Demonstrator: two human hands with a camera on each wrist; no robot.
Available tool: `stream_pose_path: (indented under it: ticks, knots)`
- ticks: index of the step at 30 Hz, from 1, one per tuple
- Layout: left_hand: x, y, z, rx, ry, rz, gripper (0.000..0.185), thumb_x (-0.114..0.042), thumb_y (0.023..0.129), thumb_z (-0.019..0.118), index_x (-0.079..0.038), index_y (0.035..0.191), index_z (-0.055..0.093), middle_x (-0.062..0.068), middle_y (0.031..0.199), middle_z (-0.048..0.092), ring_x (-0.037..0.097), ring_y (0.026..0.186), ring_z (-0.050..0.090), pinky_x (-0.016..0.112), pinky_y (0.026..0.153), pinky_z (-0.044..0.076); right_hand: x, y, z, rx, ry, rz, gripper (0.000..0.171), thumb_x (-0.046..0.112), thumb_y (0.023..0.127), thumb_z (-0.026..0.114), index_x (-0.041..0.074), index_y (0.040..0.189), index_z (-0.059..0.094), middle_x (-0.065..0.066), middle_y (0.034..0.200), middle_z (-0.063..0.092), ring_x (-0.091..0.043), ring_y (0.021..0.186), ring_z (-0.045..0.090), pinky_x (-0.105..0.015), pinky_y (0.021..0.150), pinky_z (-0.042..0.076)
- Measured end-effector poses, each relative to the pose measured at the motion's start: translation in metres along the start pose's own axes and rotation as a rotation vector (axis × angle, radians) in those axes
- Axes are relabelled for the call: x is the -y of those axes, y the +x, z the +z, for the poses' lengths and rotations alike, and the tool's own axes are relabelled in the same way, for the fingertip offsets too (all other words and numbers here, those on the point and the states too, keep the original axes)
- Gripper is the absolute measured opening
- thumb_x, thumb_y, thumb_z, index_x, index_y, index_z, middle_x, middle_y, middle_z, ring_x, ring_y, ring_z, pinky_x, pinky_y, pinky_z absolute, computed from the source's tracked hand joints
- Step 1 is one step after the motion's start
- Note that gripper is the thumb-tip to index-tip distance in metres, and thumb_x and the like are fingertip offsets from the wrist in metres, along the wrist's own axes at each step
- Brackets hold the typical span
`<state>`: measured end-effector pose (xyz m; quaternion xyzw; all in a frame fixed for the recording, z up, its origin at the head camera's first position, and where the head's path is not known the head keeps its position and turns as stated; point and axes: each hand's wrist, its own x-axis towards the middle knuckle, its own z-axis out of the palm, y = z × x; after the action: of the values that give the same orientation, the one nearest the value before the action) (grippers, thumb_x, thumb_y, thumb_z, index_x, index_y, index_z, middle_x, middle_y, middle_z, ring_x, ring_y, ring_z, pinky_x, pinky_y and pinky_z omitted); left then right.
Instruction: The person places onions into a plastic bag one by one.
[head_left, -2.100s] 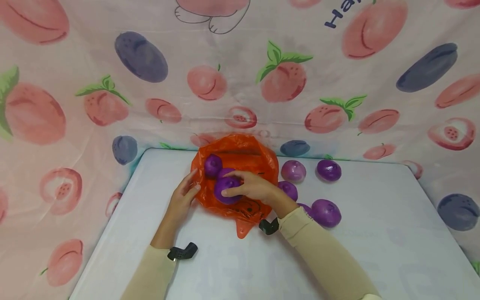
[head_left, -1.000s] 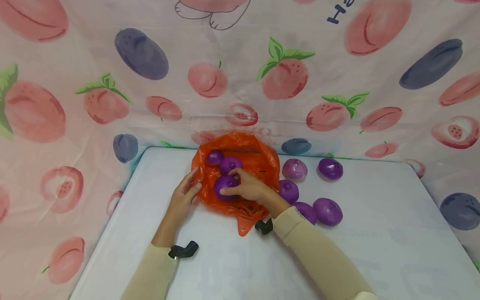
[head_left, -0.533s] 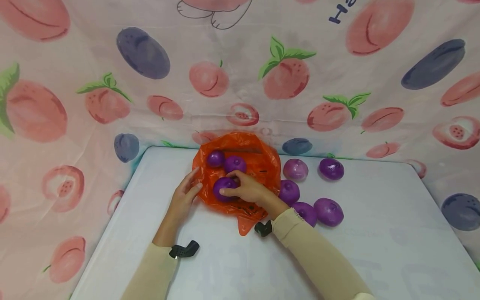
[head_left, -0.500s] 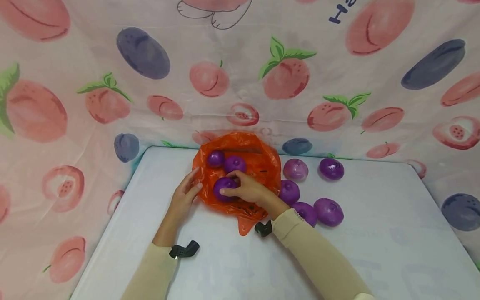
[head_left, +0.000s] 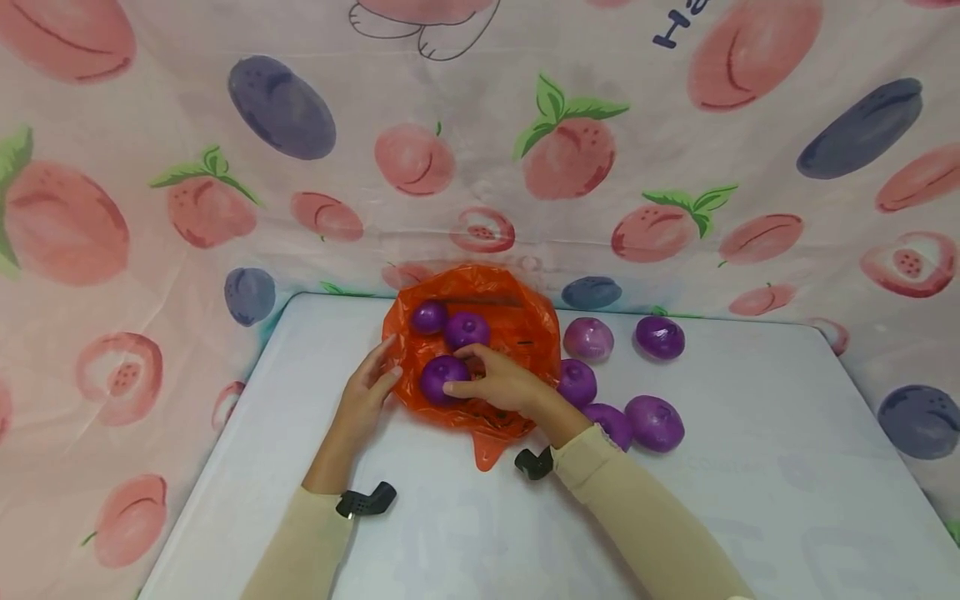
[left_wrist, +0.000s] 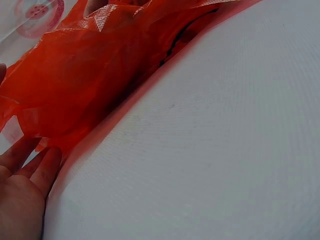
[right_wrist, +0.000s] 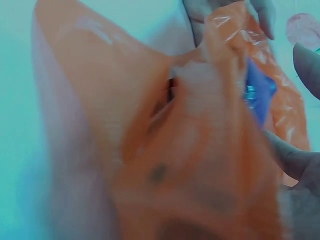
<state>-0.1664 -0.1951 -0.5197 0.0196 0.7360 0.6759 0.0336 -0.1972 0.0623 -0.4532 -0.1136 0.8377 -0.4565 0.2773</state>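
purple onion in orange bag; right fingers against it, grip unclear; left fingers loose

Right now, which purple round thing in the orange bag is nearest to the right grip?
The front purple thing, which the right grip touches; the two others in the orange bag lie farther back.

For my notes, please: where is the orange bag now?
In the head view, the orange bag lies near the far edge of the table, between the left hand on its left and loose purple balls on its right.
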Motion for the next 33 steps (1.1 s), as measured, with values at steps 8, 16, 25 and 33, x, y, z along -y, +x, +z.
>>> stream_pose_path:
  ticks: [8,16,25,33]
  knots:
    - [0.000,0.000,0.000,0.002,-0.016,0.006,0.055,-0.028,0.105,0.058,-0.032,0.157,0.040,0.005,0.161,0.040,0.026,0.146,0.042,0.012,0.101,0.046,0.006,-0.013,-0.009,0.006,0.022,-0.033,0.069,0.053,0.086,0.078,0.027,0.145,0.051,-0.004,0.147,0.054,-0.031,0.140,0.049,-0.052,0.113,0.045]
    - [-0.002,0.000,0.000,-0.001,-0.018,0.007,0.055,-0.027,0.105,0.058,-0.031,0.157,0.040,0.005,0.160,0.041,0.026,0.144,0.043,0.012,0.100,0.047,0.010,-0.025,-0.017,0.010,0.021,-0.094,0.068,0.051,0.087,0.077,0.023,0.145,0.053,-0.007,0.149,0.054,-0.033,0.137,0.052,-0.050,0.108,0.050]
    - [0.000,0.000,0.002,0.007,-0.047,0.002,0.055,-0.024,0.105,0.057,-0.028,0.157,0.040,0.008,0.157,0.044,0.023,0.138,0.047,0.014,0.100,0.049,0.010,-0.043,-0.033,0.048,0.194,-0.159,0.053,0.037,0.093,0.074,0.023,0.141,0.055,-0.013,0.145,0.057,-0.023,0.118,0.067,-0.040,0.101,0.056]
    - [0.001,0.000,0.000,0.007,-0.023,0.014,0.055,-0.027,0.105,0.058,-0.031,0.157,0.041,0.006,0.158,0.044,0.025,0.140,0.046,0.014,0.100,0.049,0.006,-0.054,-0.052,0.022,0.213,-0.169,0.055,0.039,0.092,0.075,0.022,0.141,0.055,-0.004,0.140,0.061,-0.024,0.121,0.065,-0.042,0.102,0.056]
